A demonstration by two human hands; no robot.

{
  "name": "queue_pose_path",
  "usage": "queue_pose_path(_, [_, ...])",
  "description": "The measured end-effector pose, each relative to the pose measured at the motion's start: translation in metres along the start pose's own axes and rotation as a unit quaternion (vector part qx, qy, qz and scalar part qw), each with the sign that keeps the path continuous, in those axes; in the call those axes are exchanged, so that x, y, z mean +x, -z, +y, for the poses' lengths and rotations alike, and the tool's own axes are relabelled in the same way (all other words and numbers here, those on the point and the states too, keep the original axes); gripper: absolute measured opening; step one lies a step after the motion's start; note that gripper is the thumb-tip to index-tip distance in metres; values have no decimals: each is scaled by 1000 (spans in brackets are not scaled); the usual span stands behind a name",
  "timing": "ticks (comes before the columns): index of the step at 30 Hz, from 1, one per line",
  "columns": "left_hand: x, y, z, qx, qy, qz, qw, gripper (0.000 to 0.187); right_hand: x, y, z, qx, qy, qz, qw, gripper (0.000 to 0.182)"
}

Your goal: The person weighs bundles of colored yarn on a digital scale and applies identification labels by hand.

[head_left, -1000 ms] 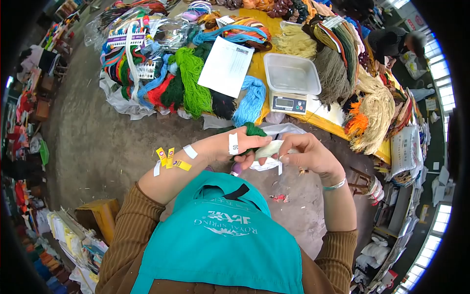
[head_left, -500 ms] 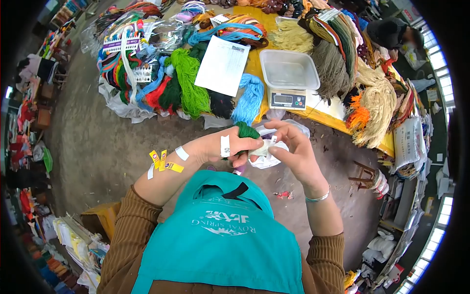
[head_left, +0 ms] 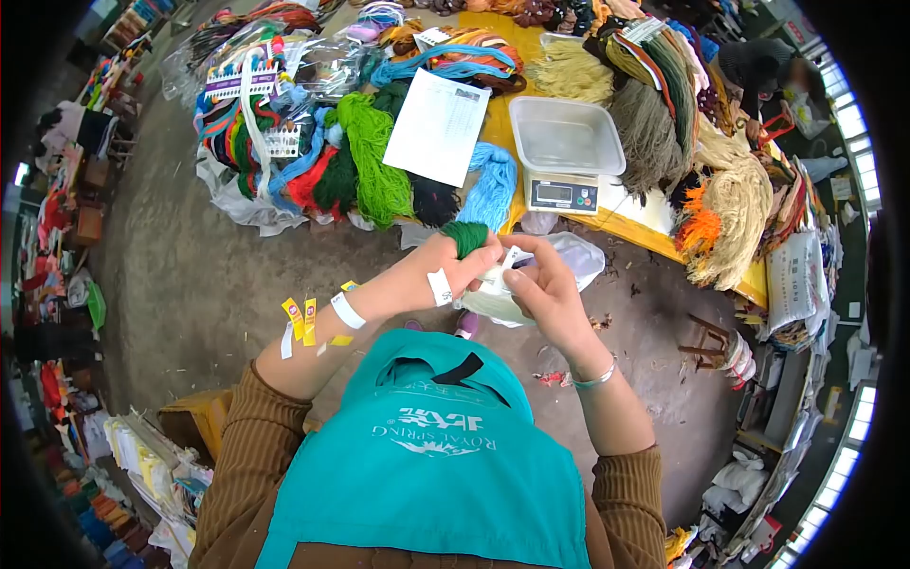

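My left hand (head_left: 444,270) is closed around a dark green yarn skein (head_left: 467,237), and pale whitish yarn (head_left: 495,303) hangs just below its fingers. Between the thumb and fingers of my right hand (head_left: 553,292) is a small white paper label (head_left: 511,257), close against the left fingertips. A white sticker (head_left: 439,286) marked with a number is on the back of my left hand. More white and yellow stickers (head_left: 309,322) are stuck along that forearm. Behind the hands is a whitish plastic bag (head_left: 580,258), partly hidden.
Ahead, a yellow table (head_left: 502,114) carries bright green yarn (head_left: 373,161), light blue yarn (head_left: 491,180), a printed sheet (head_left: 436,128) and a digital scale (head_left: 561,194) under a clear plastic tub (head_left: 567,137). A wooden stool (head_left: 706,346) stands right. Another person (head_left: 754,66) is at the far right.
My right hand has moved in toward the left fingers, and the label between its fingertips shows more plainly. The green skein sits slightly higher in my left hand. The view has shifted a little.
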State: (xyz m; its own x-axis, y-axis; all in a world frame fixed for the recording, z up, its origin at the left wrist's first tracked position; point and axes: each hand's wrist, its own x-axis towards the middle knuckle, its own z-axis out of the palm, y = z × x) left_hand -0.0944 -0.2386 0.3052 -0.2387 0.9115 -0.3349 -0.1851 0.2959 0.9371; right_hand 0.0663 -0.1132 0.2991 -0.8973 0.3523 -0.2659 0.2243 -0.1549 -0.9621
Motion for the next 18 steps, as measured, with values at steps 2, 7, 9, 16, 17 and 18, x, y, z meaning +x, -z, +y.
queue_pose_path(2, [5, -5, -10, 39, -97, 33, 994, 17, 2, 0, -2, 104, -34, 2, 994, 36])
queue_pose_path(7, [2, -5, -19, 160, -292, 49, 941, 19, 2, 4, -5, 300, -98, -8, 949, 33])
queue_pose_path(9, [1, -5, -21, 145, -278, 23, 949, 21, 0, 5, -9, 366, -126, -23, 922, 33])
queue_pose_path(16, [-7, -12, -7, 213, -270, 72, 936, 18, -6, 9, -23, 356, -117, 2, 927, 40])
queue_pose_path(17, [-8, -12, -3, 200, -216, 56, 954, 17, -6, 15, -19, 326, -96, -36, 940, 41])
queue_pose_path(18, [-6, -10, -4, 200, -216, 56, 954, 17, -6, 18, -17, 295, -75, -74, 950, 42])
